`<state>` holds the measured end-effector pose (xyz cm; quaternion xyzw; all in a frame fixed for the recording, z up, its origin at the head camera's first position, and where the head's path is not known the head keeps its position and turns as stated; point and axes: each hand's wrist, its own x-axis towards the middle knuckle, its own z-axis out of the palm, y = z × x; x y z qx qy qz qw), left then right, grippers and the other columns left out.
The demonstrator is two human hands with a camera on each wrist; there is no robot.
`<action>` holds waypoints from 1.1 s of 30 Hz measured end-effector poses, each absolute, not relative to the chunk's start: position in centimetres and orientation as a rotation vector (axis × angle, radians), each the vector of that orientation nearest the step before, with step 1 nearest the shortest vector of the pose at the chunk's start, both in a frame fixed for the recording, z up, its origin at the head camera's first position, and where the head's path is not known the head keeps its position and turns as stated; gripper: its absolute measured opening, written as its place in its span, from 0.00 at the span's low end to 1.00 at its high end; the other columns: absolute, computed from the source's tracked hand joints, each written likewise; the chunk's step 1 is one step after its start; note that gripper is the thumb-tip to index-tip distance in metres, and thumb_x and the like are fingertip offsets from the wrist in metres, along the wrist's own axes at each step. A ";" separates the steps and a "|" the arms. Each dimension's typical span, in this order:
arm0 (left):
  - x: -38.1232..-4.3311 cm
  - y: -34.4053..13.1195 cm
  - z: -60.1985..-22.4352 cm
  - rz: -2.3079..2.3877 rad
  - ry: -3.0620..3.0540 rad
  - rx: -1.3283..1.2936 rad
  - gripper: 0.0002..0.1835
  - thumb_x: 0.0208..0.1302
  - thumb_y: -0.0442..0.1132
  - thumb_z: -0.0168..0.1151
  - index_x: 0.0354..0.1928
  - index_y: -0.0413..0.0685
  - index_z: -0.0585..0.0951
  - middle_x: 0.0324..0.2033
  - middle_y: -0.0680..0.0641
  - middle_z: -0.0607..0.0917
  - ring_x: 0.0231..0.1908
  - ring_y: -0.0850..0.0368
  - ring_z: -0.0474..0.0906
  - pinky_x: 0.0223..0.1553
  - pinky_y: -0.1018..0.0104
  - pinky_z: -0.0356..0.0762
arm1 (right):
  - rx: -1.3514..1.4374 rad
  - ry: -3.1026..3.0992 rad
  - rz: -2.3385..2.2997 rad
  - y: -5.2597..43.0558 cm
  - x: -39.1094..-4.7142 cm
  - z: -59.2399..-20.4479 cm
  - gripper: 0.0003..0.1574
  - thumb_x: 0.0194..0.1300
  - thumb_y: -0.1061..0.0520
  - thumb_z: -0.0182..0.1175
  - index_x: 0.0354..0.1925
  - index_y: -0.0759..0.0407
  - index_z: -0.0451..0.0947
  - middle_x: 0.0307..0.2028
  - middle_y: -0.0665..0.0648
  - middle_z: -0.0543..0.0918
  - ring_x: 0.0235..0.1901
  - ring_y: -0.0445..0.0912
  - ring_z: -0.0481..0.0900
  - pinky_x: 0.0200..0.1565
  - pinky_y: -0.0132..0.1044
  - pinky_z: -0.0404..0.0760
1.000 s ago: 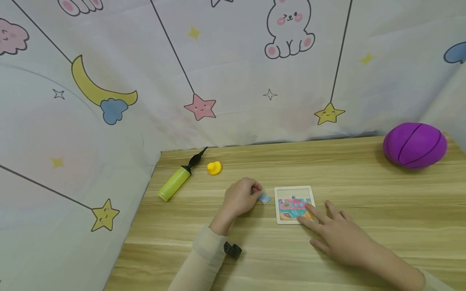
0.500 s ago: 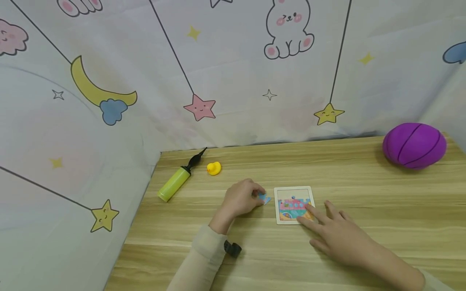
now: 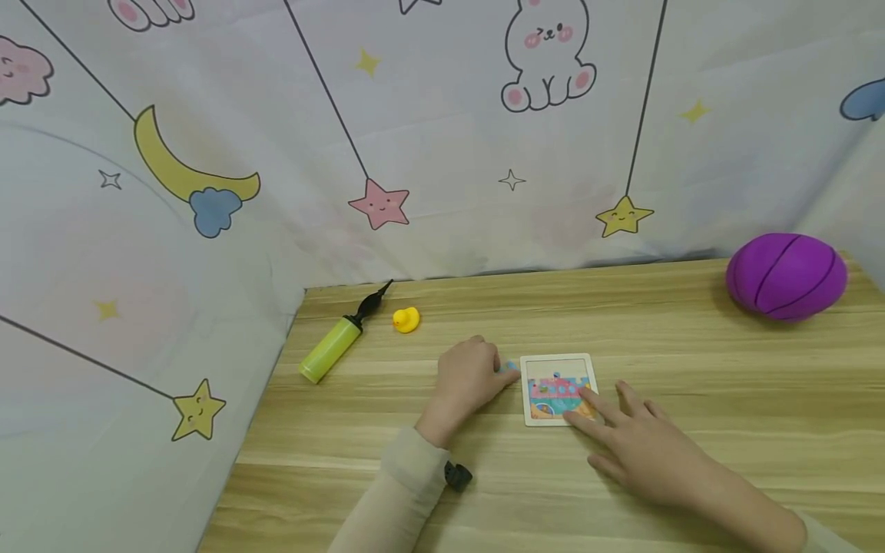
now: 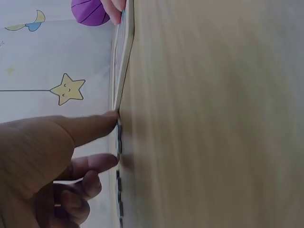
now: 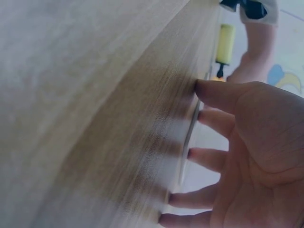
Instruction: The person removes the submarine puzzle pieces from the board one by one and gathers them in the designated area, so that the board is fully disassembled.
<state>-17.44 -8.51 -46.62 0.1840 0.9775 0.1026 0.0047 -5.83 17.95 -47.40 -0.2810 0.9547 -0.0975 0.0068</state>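
A square puzzle board (image 3: 524,390) with a pale frame lies on the table, its lower part filled with pink, teal and orange pieces and its upper part bare. Just left of it, my left hand (image 3: 470,376) holds a small blue puzzle piece (image 3: 510,365) at table level. In the left wrist view, thumb and index finger sit at opposite ends of this piece (image 4: 118,137), the thumb tip right at the board's corner. More thin pieces (image 4: 119,192) lie behind the index finger. My right hand (image 3: 646,449) spreads its fingers, two tips resting on the board's lower right.
A yellow-green hand pump (image 3: 333,349) with a black nozzle lies at the back left, beside a yellow rubber duck (image 3: 406,319). A purple ball (image 3: 788,276) stands at the back right. A patterned curtain (image 3: 442,138) hangs along the table's back edge.
My left hand has slid right toward the board, bringing the blue puzzle piece close to the frame's left side. My right hand and the board have stayed put.
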 end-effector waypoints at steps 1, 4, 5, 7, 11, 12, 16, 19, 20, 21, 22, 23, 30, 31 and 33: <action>-17.4 -8.4 -46.7 0.301 3.081 0.560 0.25 0.63 0.63 0.72 0.18 0.55 0.81 0.23 0.56 0.75 0.21 0.63 0.70 0.19 0.67 0.68 | -0.880 2.987 -0.307 17.9 -5.8 -47.4 0.37 0.69 0.40 0.67 0.73 0.41 0.74 0.74 0.59 0.69 0.66 0.77 0.66 0.54 0.75 0.72; -17.3 -8.0 -46.9 0.238 3.125 0.498 0.31 0.64 0.66 0.69 0.11 0.55 0.75 0.21 0.55 0.73 0.19 0.61 0.68 0.17 0.66 0.66 | -0.885 2.991 -0.310 17.9 -5.9 -47.4 0.37 0.69 0.40 0.67 0.73 0.41 0.74 0.74 0.59 0.69 0.66 0.77 0.66 0.54 0.75 0.72; -17.3 -7.8 -47.0 0.216 3.136 0.474 0.33 0.64 0.66 0.68 0.10 0.55 0.73 0.21 0.54 0.73 0.19 0.60 0.68 0.17 0.66 0.65 | -0.886 2.992 -0.310 17.9 -5.9 -47.3 0.36 0.69 0.40 0.67 0.73 0.41 0.74 0.74 0.59 0.69 0.66 0.77 0.66 0.53 0.75 0.72; -17.3 -7.6 -47.1 0.176 3.151 0.425 0.35 0.64 0.68 0.67 0.09 0.54 0.71 0.21 0.53 0.73 0.19 0.59 0.68 0.16 0.65 0.65 | -0.888 2.995 -0.313 17.9 -5.9 -47.3 0.36 0.69 0.41 0.67 0.73 0.41 0.74 0.74 0.59 0.69 0.66 0.77 0.66 0.53 0.75 0.72; -17.4 -7.2 -47.3 0.109 3.164 0.344 0.37 0.65 0.70 0.64 0.10 0.52 0.70 0.21 0.51 0.73 0.19 0.58 0.68 0.16 0.64 0.66 | -0.889 2.991 -0.316 17.8 -5.9 -47.3 0.36 0.69 0.41 0.67 0.73 0.42 0.74 0.74 0.59 0.69 0.66 0.77 0.66 0.53 0.75 0.72; -17.4 -7.2 -47.3 0.102 3.166 0.331 0.36 0.65 0.70 0.64 0.10 0.52 0.70 0.21 0.51 0.73 0.19 0.58 0.69 0.16 0.64 0.66 | -0.888 2.990 -0.315 17.8 -5.9 -47.3 0.36 0.70 0.41 0.67 0.73 0.42 0.74 0.74 0.59 0.69 0.66 0.77 0.66 0.53 0.75 0.72; -17.5 -7.1 -47.2 0.105 3.171 0.303 0.35 0.66 0.70 0.64 0.12 0.51 0.72 0.21 0.51 0.73 0.18 0.57 0.69 0.16 0.63 0.67 | -0.883 2.986 -0.315 17.8 -5.9 -47.3 0.36 0.70 0.41 0.67 0.73 0.41 0.74 0.74 0.59 0.69 0.67 0.77 0.65 0.54 0.75 0.72; -17.3 -7.2 -47.0 0.169 3.182 0.312 0.31 0.65 0.68 0.65 0.18 0.50 0.77 0.23 0.51 0.75 0.19 0.56 0.72 0.17 0.63 0.69 | -0.879 2.983 -0.319 17.7 -5.9 -47.3 0.36 0.69 0.41 0.67 0.73 0.41 0.74 0.74 0.59 0.69 0.67 0.77 0.65 0.54 0.76 0.71; -17.2 -7.3 -46.9 0.208 3.184 0.329 0.30 0.65 0.68 0.66 0.21 0.50 0.80 0.25 0.51 0.77 0.20 0.56 0.74 0.18 0.63 0.71 | -0.877 2.981 -0.320 17.7 -5.9 -47.3 0.36 0.69 0.41 0.67 0.73 0.41 0.74 0.74 0.59 0.69 0.67 0.77 0.65 0.54 0.76 0.71; -17.1 -7.3 -46.8 0.257 3.178 0.356 0.27 0.65 0.67 0.66 0.25 0.50 0.83 0.26 0.51 0.79 0.22 0.56 0.76 0.19 0.63 0.72 | -0.875 2.979 -0.322 17.7 -5.9 -47.3 0.36 0.69 0.40 0.67 0.73 0.41 0.74 0.74 0.59 0.69 0.67 0.78 0.65 0.54 0.76 0.71; -17.0 -7.4 -46.8 0.318 3.166 0.390 0.25 0.65 0.66 0.67 0.30 0.51 0.85 0.29 0.52 0.80 0.24 0.56 0.77 0.21 0.64 0.73 | -0.872 2.977 -0.323 17.7 -5.9 -47.3 0.36 0.69 0.40 0.67 0.73 0.41 0.74 0.74 0.60 0.69 0.67 0.78 0.65 0.55 0.76 0.71; -16.9 -7.4 -46.7 0.381 3.143 0.434 0.23 0.66 0.65 0.67 0.34 0.52 0.87 0.31 0.53 0.82 0.26 0.57 0.78 0.22 0.65 0.74 | -0.871 2.976 -0.320 17.7 -5.9 -47.3 0.36 0.69 0.40 0.67 0.73 0.41 0.74 0.74 0.60 0.69 0.67 0.78 0.65 0.55 0.76 0.71; -16.2 -7.5 -46.3 0.612 2.868 0.709 0.20 0.66 0.60 0.70 0.50 0.56 0.88 0.32 0.57 0.79 0.24 0.64 0.72 0.24 0.71 0.70 | -0.897 2.984 -0.312 17.4 -6.0 -47.0 0.37 0.67 0.41 0.69 0.72 0.42 0.75 0.73 0.62 0.69 0.66 0.79 0.65 0.55 0.75 0.71; -16.2 -7.5 -46.3 0.620 2.844 0.719 0.20 0.65 0.59 0.71 0.50 0.55 0.88 0.32 0.57 0.78 0.24 0.65 0.71 0.23 0.71 0.69 | -0.901 2.981 -0.312 17.2 -6.0 -46.9 0.38 0.67 0.40 0.69 0.72 0.42 0.74 0.74 0.62 0.69 0.66 0.79 0.65 0.55 0.76 0.71; -16.1 -7.5 -46.3 0.631 2.808 0.725 0.19 0.64 0.58 0.73 0.49 0.55 0.89 0.33 0.58 0.79 0.23 0.66 0.71 0.23 0.72 0.69 | -0.903 2.972 -0.319 16.7 -6.1 -46.8 0.38 0.67 0.40 0.69 0.73 0.40 0.73 0.74 0.63 0.68 0.67 0.79 0.64 0.55 0.76 0.71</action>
